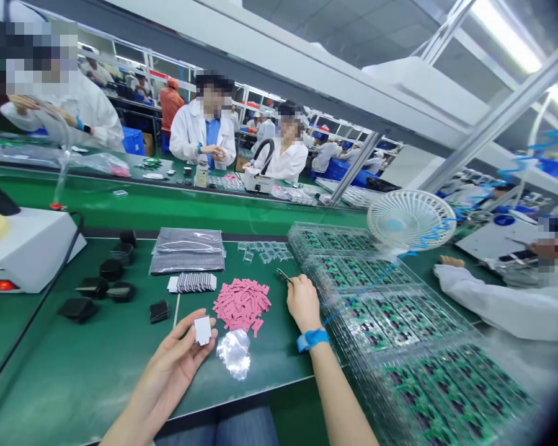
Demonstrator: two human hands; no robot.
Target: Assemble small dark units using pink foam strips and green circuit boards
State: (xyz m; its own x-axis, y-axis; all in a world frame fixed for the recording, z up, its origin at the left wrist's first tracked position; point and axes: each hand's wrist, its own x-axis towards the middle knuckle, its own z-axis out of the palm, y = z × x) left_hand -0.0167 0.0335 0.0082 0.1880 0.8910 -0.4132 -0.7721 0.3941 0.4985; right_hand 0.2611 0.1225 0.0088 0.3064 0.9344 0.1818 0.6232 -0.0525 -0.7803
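Note:
My left hand (181, 353) pinches a small white rectangular piece (203, 331) between thumb and fingers, above the green tabletop. To its right lie a heap of pink strips (242, 303) and, nearer me, a pile of clear film pieces (235, 353). My right hand (304, 302), with a blue wrist strap (312, 340), is closed on thin metal tweezers (283, 275) just right of the pink heap. A row of white and dark pieces (193, 283) lies beyond my left hand, with a small dark stack (159, 311) nearby.
Clear trays of green circuit boards (372, 266) line the right side, below a white fan (411, 220). Black stacks (77, 309) and a white machine (28, 248) stand left. Striped sheets (187, 250) lie behind. People in white coats sit across and right.

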